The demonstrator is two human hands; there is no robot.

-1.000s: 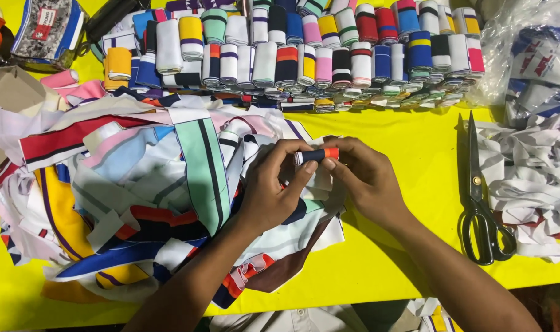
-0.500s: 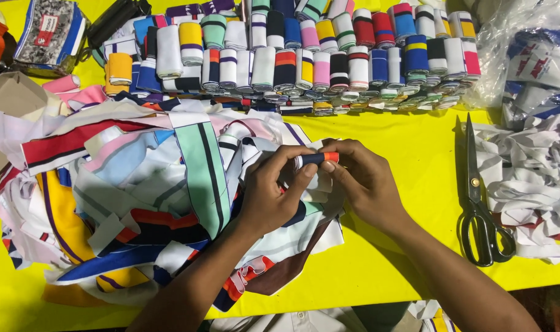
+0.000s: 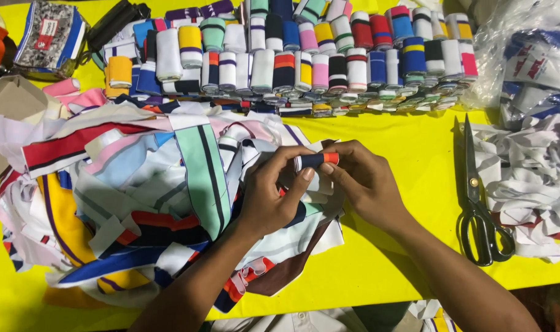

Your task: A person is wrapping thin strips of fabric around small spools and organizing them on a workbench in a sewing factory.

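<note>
Head camera looks down, and we see our two hands meet over a bright yellow table top. Our left hand and our right hand both pinch a small tight roll of striped cloth, white, dark blue and orange. The fingers of both hands are closed on the roll, one hand at each end. The roll is held up a little, right in the middle of our view, just above the edge of the cloth heap.

At nine o'clock from our hands lies a big messy heap of loose striped cloth strips, with mint green, red, yellow, blue and pink in it. Our left wrist rests on this heap.

At twelve o'clock we see long rows of finished little cloth rolls in many colours, packed side by side, well apart from our hands.

At three o'clock a pair of big black metal scissors lies flat on the table, blades closed and pointing away from us. Just past them is a pile of crumpled white cloth scraps.

At two o'clock, in the far corner, a clear plastic bag holds more folded cloth with blue and red on it. At ten o'clock, in the other far corner, sits a small grey patterned pouch with blue edges; we cannot tell what is in it.
</note>
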